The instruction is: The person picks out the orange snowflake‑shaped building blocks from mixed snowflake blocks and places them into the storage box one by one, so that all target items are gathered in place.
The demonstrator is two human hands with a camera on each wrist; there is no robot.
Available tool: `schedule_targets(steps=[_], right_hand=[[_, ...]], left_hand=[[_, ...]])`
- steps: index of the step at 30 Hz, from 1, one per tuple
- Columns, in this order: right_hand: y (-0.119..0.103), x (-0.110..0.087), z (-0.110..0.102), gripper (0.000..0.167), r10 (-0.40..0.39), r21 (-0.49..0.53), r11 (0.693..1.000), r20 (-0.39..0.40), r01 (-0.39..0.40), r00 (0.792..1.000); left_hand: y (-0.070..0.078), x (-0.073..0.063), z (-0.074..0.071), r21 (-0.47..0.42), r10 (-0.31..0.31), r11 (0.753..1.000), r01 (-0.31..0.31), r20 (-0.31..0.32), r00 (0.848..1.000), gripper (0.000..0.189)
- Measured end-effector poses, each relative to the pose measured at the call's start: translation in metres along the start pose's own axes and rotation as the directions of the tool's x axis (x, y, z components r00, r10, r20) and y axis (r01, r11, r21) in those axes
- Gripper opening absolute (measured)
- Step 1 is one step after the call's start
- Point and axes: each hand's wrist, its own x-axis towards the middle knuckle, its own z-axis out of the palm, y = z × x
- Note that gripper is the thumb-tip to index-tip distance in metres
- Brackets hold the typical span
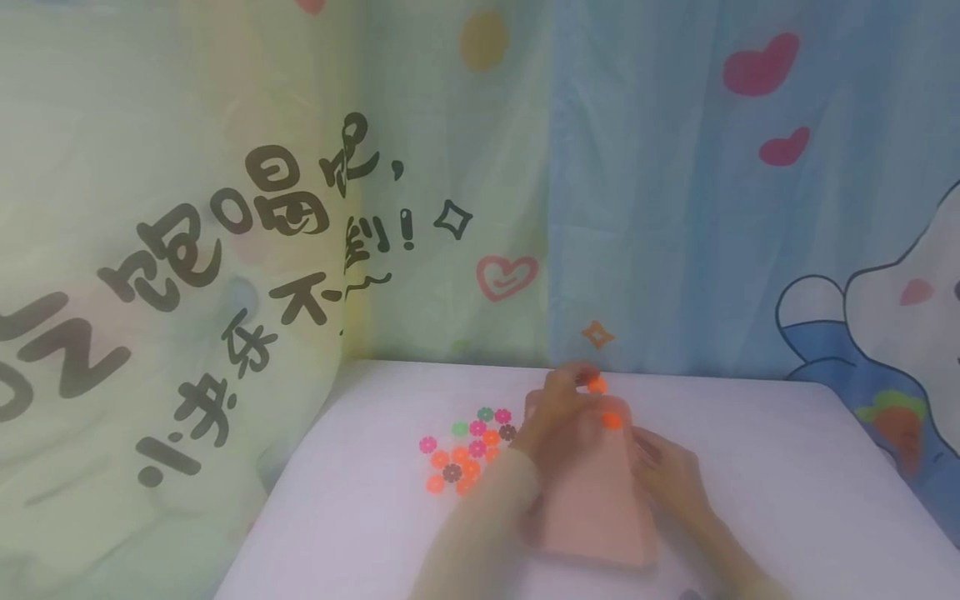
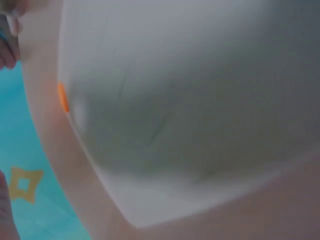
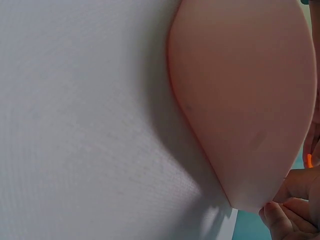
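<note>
A pink box-like object (image 1: 592, 500) stands tilted up from the table. In the left wrist view its pink border surrounds a pale grey panel (image 2: 165, 115). An orange flower-shaped piece (image 1: 612, 421) sits near its upper edge. My left hand (image 1: 558, 408) reaches over the top left corner and pinches another orange flower-shaped piece (image 1: 597, 384) just above that edge. At the right side, my right hand (image 1: 671, 471) grips the object's edge. The right wrist view shows the right hand (image 3: 295, 207) pinching a corner, with the long pink side (image 3: 245, 100) stretching away.
Several flower-shaped pieces (image 1: 468, 469) in orange, pink, green and brown lie loosely on the white table (image 1: 337, 517), left of the pink object. Behind the table hangs a patterned curtain (image 1: 637, 208); another (image 1: 150, 125) hangs at the left.
</note>
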Motion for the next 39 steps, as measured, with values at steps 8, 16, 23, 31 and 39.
schedule_targets(steps=[8, 16, 23, 31, 39], right_hand=[[0.005, 0.004, 0.001, 0.053, -0.052, -0.001, 0.999, -0.019, 0.052, 0.998], [0.012, 0.006, 0.002, 0.061, -0.023, 0.028, 0.999, -0.006, 0.023, 1.0], [0.015, 0.008, 0.004, 0.055, -0.037, 0.042, 0.998, -0.024, 0.038, 0.999], [0.018, 0.01, 0.003, 0.056, -0.062, 0.028, 0.998, -0.041, 0.063, 0.997], [0.014, 0.007, 0.002, 0.056, -0.087, 0.023, 0.996, -0.048, 0.088, 0.995]], left_hand=[[-0.015, 0.014, 0.012, 0.016, 0.16, 0.987, -0.16, 0.011, 0.987, 0.039], [-0.024, 0.007, 0.02, -0.032, 0.125, 0.992, -0.124, 0.028, 0.992, 0.036], [-0.021, -0.004, 0.021, -0.009, 0.1, 0.995, -0.099, 0.058, 0.993, 0.038], [-0.023, -0.013, 0.019, 0.019, 0.003, 1.0, -0.006, 0.135, 0.991, 0.037], [-0.029, -0.016, 0.022, 0.086, 0.117, 0.988, -0.128, 0.123, 0.986, 0.037]])
